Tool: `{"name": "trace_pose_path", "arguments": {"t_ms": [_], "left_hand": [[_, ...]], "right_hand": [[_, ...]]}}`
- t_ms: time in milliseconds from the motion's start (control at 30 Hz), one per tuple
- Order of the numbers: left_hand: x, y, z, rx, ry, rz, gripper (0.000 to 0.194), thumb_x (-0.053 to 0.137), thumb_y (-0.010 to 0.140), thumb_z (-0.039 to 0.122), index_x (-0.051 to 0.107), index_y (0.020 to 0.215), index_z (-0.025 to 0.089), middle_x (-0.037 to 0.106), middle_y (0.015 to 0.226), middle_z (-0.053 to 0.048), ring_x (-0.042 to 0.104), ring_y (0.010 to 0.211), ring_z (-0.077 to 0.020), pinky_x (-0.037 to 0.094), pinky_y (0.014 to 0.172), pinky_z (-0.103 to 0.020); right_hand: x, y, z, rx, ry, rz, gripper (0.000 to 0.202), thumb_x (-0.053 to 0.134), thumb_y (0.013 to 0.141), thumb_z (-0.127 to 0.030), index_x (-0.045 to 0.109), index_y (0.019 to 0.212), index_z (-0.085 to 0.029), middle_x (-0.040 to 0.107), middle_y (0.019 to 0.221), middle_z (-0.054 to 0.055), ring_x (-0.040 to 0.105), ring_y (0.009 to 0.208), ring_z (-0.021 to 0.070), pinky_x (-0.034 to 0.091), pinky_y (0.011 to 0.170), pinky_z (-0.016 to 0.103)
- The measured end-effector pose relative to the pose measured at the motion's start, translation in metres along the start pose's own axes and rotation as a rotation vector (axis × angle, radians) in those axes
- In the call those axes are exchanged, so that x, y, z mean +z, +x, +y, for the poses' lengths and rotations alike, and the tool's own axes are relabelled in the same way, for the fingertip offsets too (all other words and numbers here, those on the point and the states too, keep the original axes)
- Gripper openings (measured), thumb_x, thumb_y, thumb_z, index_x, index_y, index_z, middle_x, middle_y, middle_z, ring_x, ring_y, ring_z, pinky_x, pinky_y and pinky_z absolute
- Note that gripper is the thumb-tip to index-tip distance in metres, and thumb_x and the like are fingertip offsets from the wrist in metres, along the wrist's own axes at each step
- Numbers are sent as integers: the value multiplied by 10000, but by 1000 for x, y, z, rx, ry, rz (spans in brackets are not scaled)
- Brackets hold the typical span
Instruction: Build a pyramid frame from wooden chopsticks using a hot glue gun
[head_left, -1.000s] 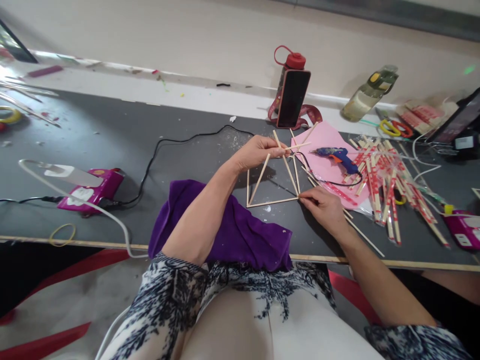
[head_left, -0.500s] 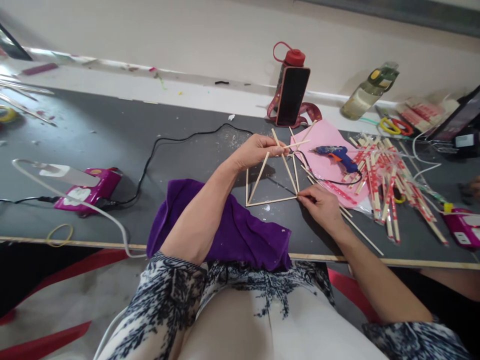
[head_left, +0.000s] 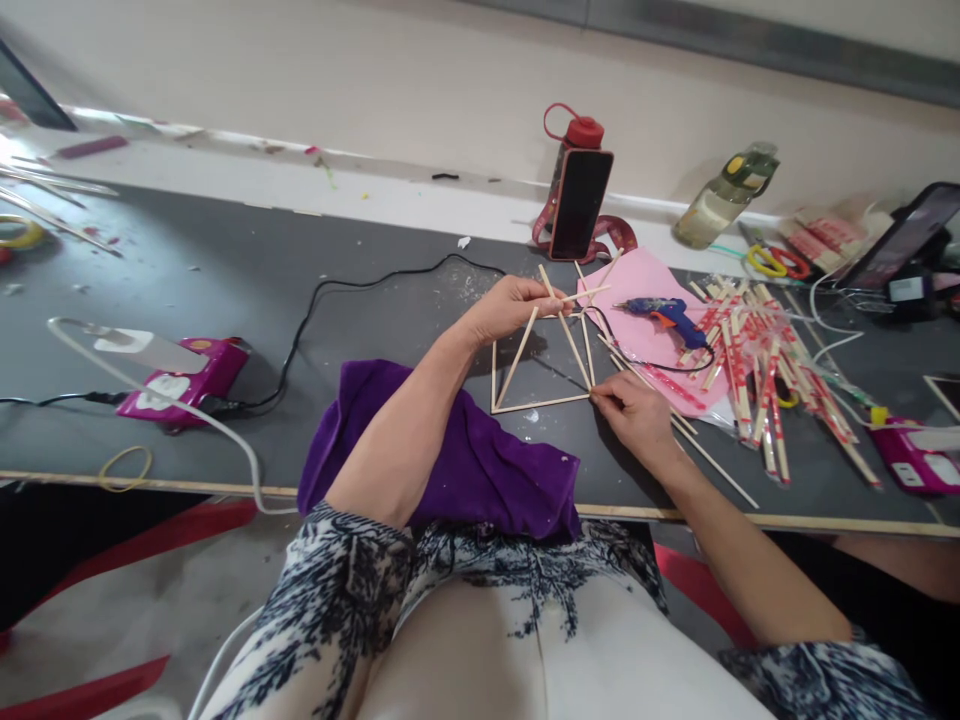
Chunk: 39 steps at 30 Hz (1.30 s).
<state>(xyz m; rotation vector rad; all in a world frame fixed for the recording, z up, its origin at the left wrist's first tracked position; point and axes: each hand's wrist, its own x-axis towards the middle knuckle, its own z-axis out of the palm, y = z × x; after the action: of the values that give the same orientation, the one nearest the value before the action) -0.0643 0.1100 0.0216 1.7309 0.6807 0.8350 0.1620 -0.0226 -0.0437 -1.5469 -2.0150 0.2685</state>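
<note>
A frame of thin wooden chopsticks (head_left: 541, 404) stands on the grey tabletop, its slanted sticks crossing near the top. My left hand (head_left: 517, 305) pinches the sticks where they cross, fingers closed. At the near right corner of the frame, my right hand (head_left: 634, 415) is closed, thumb and fingertips pinching the joint where sticks meet. To the right, a blue hot glue gun (head_left: 667, 316) lies on a pink sheet (head_left: 637, 275), its nozzle toward the frame. A purple cloth (head_left: 450, 460) is spread under my left forearm.
Paper-wrapped chopsticks (head_left: 772, 370) are heaped at the right. Behind stand a phone (head_left: 581, 205) against a red-capped bottle (head_left: 585, 131) and a tilted clear bottle (head_left: 724, 200). A magenta power strip (head_left: 187, 380) with cords sits at left. Scissors (head_left: 776, 262) lie at the back right.
The camera view has shifted slightly. Both hands keep their pinch on the stick frame, which has hardly moved.
</note>
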Motion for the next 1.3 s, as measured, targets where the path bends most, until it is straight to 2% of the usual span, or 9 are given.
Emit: {"name": "trace_pose_path", "arguments": {"t_ms": [300,700,1000,1300], "left_hand": [[-1,2,-6,-12,-39,14,396,661,732,459,743,930,126,714,933,-77,626,876,-167,444,848,-272],[-1,0,-4,-36,-58,9,360,671,731,421,746,929,130,713,927,-77,612,850,-154,443,841,-270],[-1,1,-7,-37,-59,15,373,673,714,464,750,878,138,711,938,-78,614,873,-169,441,835,-277],[-1,1,-8,-14,3,5,352,620,764,427,738,901,124,706,965,-77,606,880,-152,423,827,-254]], "right_hand": [[-5,-5,-5,10,120,90,211,515,885,-286,696,960,-208,684,865,48,634,792,167,491,724,301],[1,-1,-1,7,9,30,176,546,859,-312,690,888,-215,662,841,39,626,772,172,478,721,307],[1,0,1,-9,-1,20,174,537,860,-311,688,884,-226,660,845,46,614,769,177,462,685,307],[2,0,3,-9,-33,-1,170,539,865,-297,686,880,-216,655,851,44,611,773,170,455,684,291]]}}
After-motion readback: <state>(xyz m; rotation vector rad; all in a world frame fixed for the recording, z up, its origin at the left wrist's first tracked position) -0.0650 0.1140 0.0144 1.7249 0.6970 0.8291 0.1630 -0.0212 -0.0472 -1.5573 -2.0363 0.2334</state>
